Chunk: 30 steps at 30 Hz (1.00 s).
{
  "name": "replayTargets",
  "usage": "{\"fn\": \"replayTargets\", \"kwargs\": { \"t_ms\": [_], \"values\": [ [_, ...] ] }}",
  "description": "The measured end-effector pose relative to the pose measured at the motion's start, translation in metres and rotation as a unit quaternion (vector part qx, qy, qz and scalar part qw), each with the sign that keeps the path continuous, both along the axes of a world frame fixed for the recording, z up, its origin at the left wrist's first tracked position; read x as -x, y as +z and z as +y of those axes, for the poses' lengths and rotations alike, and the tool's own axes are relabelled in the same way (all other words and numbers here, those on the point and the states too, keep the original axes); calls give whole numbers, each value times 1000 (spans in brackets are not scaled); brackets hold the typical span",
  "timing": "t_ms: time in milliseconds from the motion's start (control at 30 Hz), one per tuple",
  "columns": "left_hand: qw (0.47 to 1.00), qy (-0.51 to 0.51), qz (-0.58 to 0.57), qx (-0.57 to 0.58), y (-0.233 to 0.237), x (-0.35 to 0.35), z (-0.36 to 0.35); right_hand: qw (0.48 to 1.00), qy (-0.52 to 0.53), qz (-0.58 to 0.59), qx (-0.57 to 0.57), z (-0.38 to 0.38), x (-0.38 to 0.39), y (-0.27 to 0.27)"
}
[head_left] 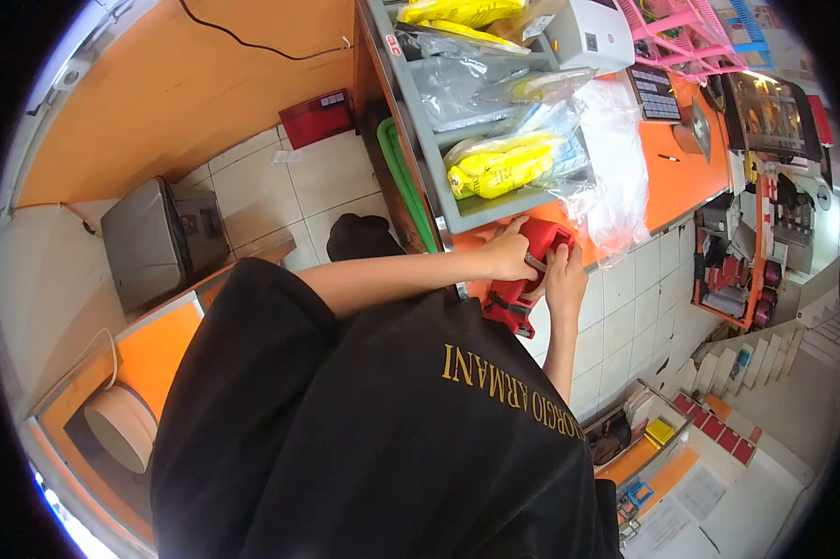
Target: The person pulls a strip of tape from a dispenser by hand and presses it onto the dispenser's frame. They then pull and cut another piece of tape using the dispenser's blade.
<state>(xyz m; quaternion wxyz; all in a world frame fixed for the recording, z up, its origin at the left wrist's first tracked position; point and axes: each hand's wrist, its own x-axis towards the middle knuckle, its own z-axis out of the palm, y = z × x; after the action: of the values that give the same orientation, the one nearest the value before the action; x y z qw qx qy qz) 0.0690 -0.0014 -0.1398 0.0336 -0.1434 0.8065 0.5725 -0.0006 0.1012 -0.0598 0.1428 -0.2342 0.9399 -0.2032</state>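
A red boxy object with black parts at its lower end point(547, 231) is held in front of my chest, at the edge of the orange counter; its exact kind cannot be made out. My left hand point(506, 253) reaches in from the left, fingers closed around its side. On the right, my right hand point(563, 277) grips the same object, fingertips bent over it. Something thin and greyish shows between the hands, too small to name. Just above sits a grey tray point(466, 216) with yellow packs point(504, 166) in clear plastic.
Clear plastic bags point(615, 158) lie on the orange counter point(695, 177) beside a white machine point(589, 35) and a pink basket point(685, 42). A green tray edge point(406, 182) stands left of the counter. A dark bin point(154, 238) and red box point(315, 118) are farther left.
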Motion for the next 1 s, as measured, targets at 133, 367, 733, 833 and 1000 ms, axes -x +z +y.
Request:
{"fn": "replayTargets", "kwargs": {
  "t_ms": [133,367,733,833,1000],
  "values": [
    [994,-105,-27,-6,6,-4,-24,1000,-12,16,-23,-1,2,-8],
    [998,8,-57,8,10,-19,33,996,45,56,56,20,18,-32],
    [997,-74,33,8,-9,-17,12,951,-96,-138,259,40,2,-19],
    [992,-107,57,-17,-16,-45,24,939,-178,-127,266,66,-23,-23],
    [993,-83,40,-70,-11,-56,23,917,-212,-184,283,103,-64,-43]
  ]
}}
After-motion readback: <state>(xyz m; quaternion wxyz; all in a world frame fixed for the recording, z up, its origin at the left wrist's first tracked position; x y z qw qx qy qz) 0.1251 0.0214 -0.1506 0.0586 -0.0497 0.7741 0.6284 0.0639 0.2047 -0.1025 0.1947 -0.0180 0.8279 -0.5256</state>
